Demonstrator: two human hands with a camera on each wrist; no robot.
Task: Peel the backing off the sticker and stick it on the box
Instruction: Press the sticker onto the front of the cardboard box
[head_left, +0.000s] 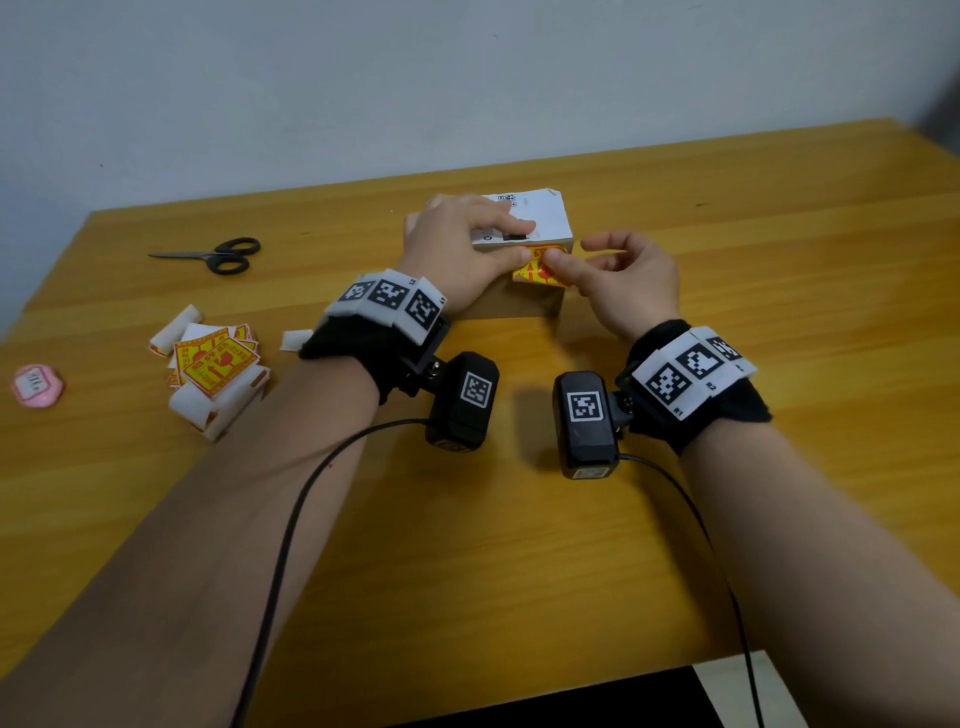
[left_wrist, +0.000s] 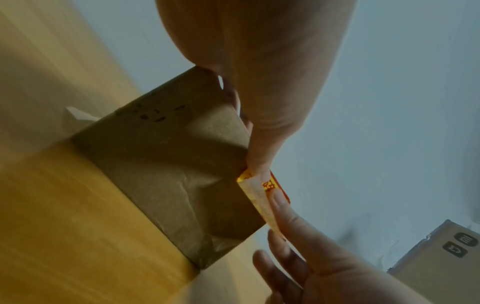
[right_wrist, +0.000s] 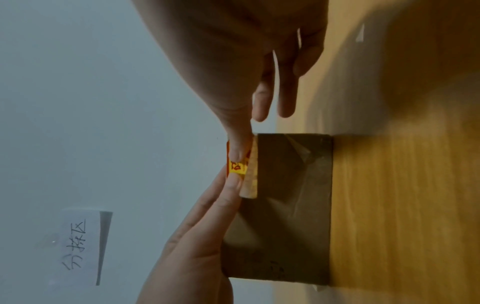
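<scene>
A yellow sticker (head_left: 537, 270) with red print lies at the top front edge of a small brown cardboard box (head_left: 524, 301), folding from the top down onto the front face. The box stands on a wooden table (head_left: 519, 545), a little past the middle, and has a white label (head_left: 535, 215) on its top. The left hand (head_left: 462, 249) rests over the top of the box with its fingers laid fairly flat, and its thumb presses one end of the sticker against the edge. The right hand (head_left: 628, 280) comes in from the other side; its thumb and forefinger meet on the sticker, pinching or pressing it, while the other fingers are loosely curled and lifted clear. In the wrist views the sticker's lower part stands slightly away from the box front. To the left lie a heap of similar stickers and white backing strips (head_left: 215, 371), black scissors (head_left: 218, 255) farther back, and a small pink object (head_left: 37, 385) near the table's left edge.
</scene>
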